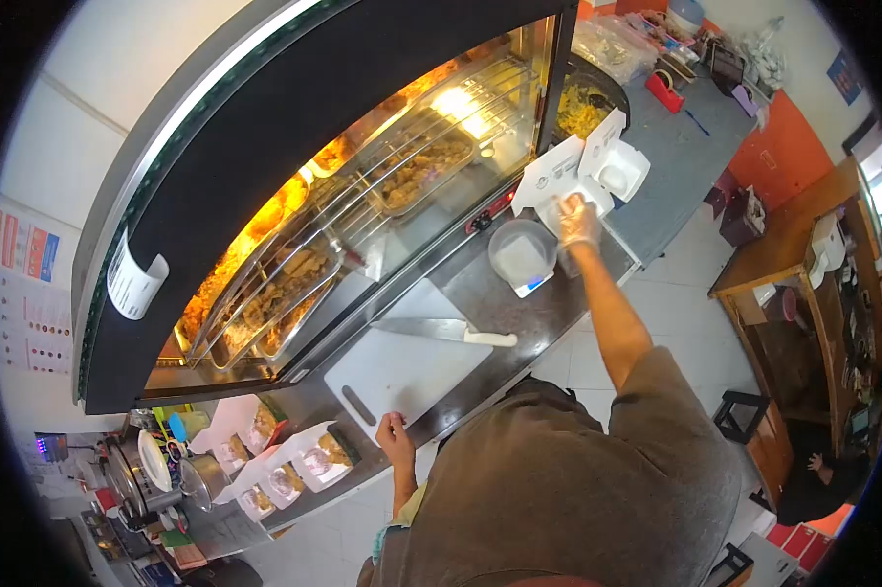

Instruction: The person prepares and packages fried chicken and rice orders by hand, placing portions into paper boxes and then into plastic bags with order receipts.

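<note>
My right hand (579, 223), in a clear plastic glove, reaches out to a white takeaway box (554, 180) with its lid raised; its fingers grip the near part of the box. Beside it stands a second open white box (617, 174). Just left of that hand, a clear tub (521, 250) rests on a small scale with a lit display. My left hand (395, 436) is bare and loosely closed at the near edge of the white cutting board (402, 367), with nothing visible in it. A knife (446, 333) with a white handle lies across the board.
A heated glass display case (363, 196) with trays of food runs along the counter. Several open boxes with food (324, 460) stand at the lower left. A pan of yellow food (583, 108) and a red tape dispenser (665, 91) are at the upper right. Another person's hand (820, 469) shows far right.
</note>
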`<move>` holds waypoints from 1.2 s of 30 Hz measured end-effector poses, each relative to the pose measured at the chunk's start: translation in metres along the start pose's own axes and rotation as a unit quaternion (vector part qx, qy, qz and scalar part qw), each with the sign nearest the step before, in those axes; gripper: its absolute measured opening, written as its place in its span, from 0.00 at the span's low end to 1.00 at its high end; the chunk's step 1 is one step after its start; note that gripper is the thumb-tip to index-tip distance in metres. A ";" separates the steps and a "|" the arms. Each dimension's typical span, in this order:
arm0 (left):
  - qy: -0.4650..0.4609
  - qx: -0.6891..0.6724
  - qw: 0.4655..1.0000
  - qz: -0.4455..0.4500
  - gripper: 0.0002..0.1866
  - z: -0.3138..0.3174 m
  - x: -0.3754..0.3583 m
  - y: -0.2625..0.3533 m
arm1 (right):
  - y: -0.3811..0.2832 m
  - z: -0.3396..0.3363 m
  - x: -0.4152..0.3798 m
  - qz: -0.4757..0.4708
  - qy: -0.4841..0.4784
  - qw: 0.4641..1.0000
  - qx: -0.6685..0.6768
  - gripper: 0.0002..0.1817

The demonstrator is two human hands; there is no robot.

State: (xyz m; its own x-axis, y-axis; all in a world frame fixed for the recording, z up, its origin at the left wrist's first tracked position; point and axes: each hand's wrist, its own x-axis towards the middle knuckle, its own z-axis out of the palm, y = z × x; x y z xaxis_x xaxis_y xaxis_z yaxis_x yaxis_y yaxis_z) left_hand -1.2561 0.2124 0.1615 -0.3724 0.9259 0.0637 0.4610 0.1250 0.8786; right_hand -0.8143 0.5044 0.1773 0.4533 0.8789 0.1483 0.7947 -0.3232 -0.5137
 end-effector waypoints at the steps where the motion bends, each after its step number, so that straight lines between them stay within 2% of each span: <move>1: -0.002 -0.025 1.000 -0.013 0.17 0.007 -0.006 0.002 | 0.002 -0.020 0.016 0.099 -0.030 0.993 -0.060 0.18; 2: -0.011 -0.021 0.999 -0.024 0.17 0.013 -0.010 0.007 | 0.023 -0.006 0.028 0.097 -0.036 0.993 -0.063 0.18; 3: -0.009 -0.021 0.999 -0.028 0.17 0.019 -0.014 0.011 | 0.052 0.022 0.041 0.124 0.020 0.988 0.086 0.19; 4: -0.021 -0.022 0.999 -0.045 0.17 0.025 -0.015 0.016 | 0.052 0.021 0.045 0.148 0.077 0.958 0.233 0.19; 5: -0.033 -0.023 0.997 -0.061 0.17 0.029 -0.016 0.020 | 0.053 0.018 0.046 0.146 0.075 0.959 0.232 0.19; 6: -0.034 -0.024 0.998 -0.051 0.17 0.032 -0.017 0.024 | 0.052 0.016 0.046 0.068 -0.042 0.996 0.039 0.19; 9: -0.025 -0.018 0.999 -0.032 0.17 0.033 -0.016 0.027 | 0.040 0.020 0.013 -0.021 -0.051 0.997 -0.049 0.16; 10: -0.023 -0.019 0.999 -0.032 0.17 0.031 -0.016 0.026 | 0.035 0.023 -0.004 -0.060 -0.003 0.995 -0.081 0.15; 12: -0.019 -0.005 0.999 -0.042 0.18 0.023 -0.017 0.023 | 0.002 0.018 -0.043 -0.083 -0.033 0.994 -0.070 0.12; 14: -0.004 -0.006 1.000 -0.031 0.18 0.015 -0.017 0.018 | -0.041 0.002 -0.093 -0.134 -0.053 0.989 0.037 0.09; 16: 0.021 -0.009 0.999 -0.023 0.18 0.005 -0.017 0.011 | -0.071 0.009 -0.135 -0.283 -0.051 0.930 0.231 0.13; 17: 0.029 -0.011 0.999 -0.022 0.17 0.000 -0.017 0.008 | -0.091 0.007 -0.147 -0.298 -0.057 0.924 0.233 0.13; 19: 0.080 -0.021 0.996 -0.035 0.17 -0.014 -0.018 -0.003 | -0.137 -0.004 -0.161 -0.405 -0.112 0.884 0.205 0.13; 20: 0.074 -0.005 0.997 -0.019 0.16 -0.020 -0.016 -0.008 | -0.162 -0.016 -0.161 -0.438 -0.128 0.866 0.205 0.13; 22: 0.066 0.016 0.998 -0.018 0.14 -0.036 -0.017 -0.019 | -0.219 -0.040 -0.162 -0.435 -0.168 0.853 0.235 0.07; 23: 0.062 0.016 0.998 -0.030 0.13 -0.043 -0.013 -0.021 | -0.250 -0.047 -0.159 -0.478 -0.183 0.828 0.228 0.07; 25: 0.080 -0.005 0.997 0.000 0.11 -0.055 -0.011 -0.025 | -0.298 -0.065 -0.160 -0.608 -0.022 0.785 0.113 0.03; 27: 0.108 -0.027 0.994 -0.001 0.11 -0.063 -0.009 -0.031 | -0.359 -0.084 -0.168 -0.662 0.050 0.708 0.240 0.03; 29: 0.146 -0.059 0.987 0.030 0.10 -0.069 -0.009 -0.037 | -0.417 -0.096 -0.182 -0.715 0.080 0.659 0.220 0.08; 30: 0.125 -0.083 0.989 -0.007 0.10 -0.078 -0.015 -0.032 | -0.429 -0.085 -0.183 -0.659 0.067 0.749 -0.010 0.12; 31: 0.121 -0.100 0.988 0.008 0.10 -0.082 -0.017 -0.036 | -0.449 -0.081 -0.164 -0.548 0.092 0.804 -0.213 0.17; 32: 0.118 -0.115 0.986 -0.009 0.10 -0.085 -0.022 -0.037 | -0.468 -0.071 -0.144 -0.460 0.085 0.825 -0.315 0.17; 36: 0.123 -0.132 0.983 -0.043 0.09 -0.098 -0.044 -0.052 | -0.522 -0.056 -0.097 -0.385 0.088 0.875 -0.279 0.17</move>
State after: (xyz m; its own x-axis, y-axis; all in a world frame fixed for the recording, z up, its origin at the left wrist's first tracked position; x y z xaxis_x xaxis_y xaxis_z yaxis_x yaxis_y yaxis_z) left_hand -1.3426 0.1297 0.1592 -0.5986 0.7982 0.0675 0.2065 0.0723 0.9758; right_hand -1.2505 0.5685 0.4780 -0.2873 0.8592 0.4233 0.9433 0.1771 0.2807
